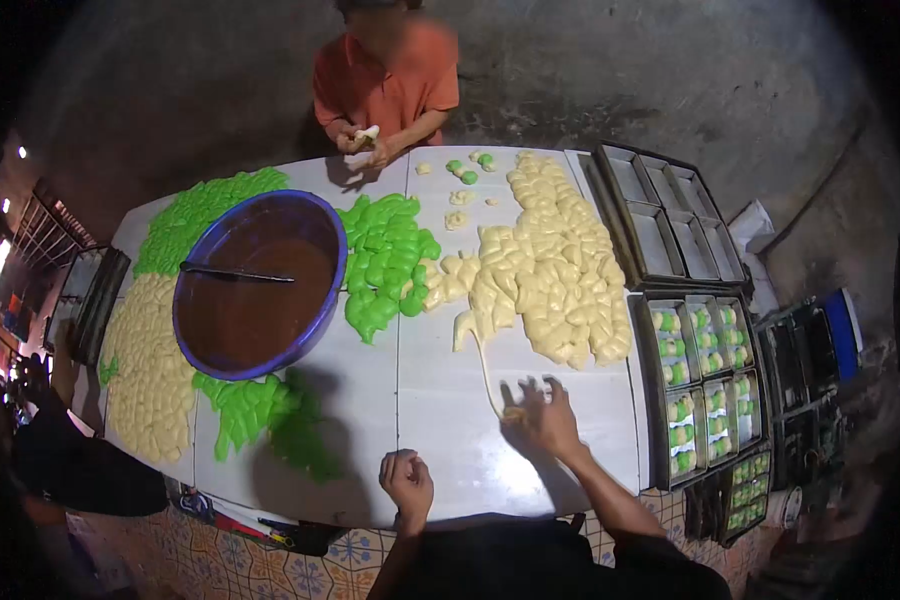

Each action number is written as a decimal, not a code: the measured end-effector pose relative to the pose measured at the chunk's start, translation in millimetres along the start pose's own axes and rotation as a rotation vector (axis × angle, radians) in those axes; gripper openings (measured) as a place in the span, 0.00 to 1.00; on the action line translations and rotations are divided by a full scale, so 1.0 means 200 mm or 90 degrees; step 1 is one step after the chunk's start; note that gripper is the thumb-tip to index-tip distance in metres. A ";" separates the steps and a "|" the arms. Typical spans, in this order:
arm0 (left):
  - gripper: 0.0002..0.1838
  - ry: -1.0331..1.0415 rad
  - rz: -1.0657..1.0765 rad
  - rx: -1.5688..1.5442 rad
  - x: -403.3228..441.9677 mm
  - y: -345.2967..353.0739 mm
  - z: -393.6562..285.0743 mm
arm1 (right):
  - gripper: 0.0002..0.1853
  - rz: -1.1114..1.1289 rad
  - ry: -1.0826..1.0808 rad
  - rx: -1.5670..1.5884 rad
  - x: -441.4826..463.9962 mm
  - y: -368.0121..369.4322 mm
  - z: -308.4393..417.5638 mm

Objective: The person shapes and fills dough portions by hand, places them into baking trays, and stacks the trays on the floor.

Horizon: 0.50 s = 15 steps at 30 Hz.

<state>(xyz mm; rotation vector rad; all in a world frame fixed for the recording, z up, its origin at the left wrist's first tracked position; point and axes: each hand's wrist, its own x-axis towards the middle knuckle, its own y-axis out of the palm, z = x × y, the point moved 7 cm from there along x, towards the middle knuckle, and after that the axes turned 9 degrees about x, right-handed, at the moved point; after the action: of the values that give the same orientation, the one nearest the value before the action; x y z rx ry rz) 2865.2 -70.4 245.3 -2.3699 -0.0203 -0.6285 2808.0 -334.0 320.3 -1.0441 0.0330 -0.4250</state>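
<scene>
My right hand [550,420] is low over the white table, the tip of a stretched strand of cream dough [487,375] caught at its thumb side. The other fingers are partly spread. That strand runs up to a large mass of cream dough pieces [560,270]. My left hand [407,485] is near the front edge with its fingers curled in; whatever may be inside is hidden. Green dough [380,255] lies beyond it, touching the cream dough. A blue tub [335,300] of brown liquid with a dark stick [235,273] across it stands to the left.
Filled tins [710,385] of green and cream pieces and a second rack of tins [670,215] line the right side. Across the table [450,440], a person in an orange shirt [390,85] handles dough. Another person's dark sleeve [80,455] is at far left.
</scene>
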 end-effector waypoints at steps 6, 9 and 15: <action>0.03 -0.017 -0.027 0.040 0.01 0.00 -0.01 | 0.21 0.040 -0.255 0.056 0.67 0.31 0.09; 0.03 -0.021 -0.026 0.045 0.00 0.00 0.00 | 0.16 0.079 -0.252 -0.082 0.81 0.49 0.09; 0.04 -0.147 -0.072 -0.091 -0.03 -0.03 0.03 | 0.12 0.345 -0.401 0.505 0.14 0.51 0.40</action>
<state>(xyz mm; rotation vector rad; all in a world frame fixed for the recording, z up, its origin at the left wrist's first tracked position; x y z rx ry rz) 2861.7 -62.0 242.6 -2.5833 -0.2192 -0.4171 2885.8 -232.7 279.8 -0.3131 -0.3811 0.3847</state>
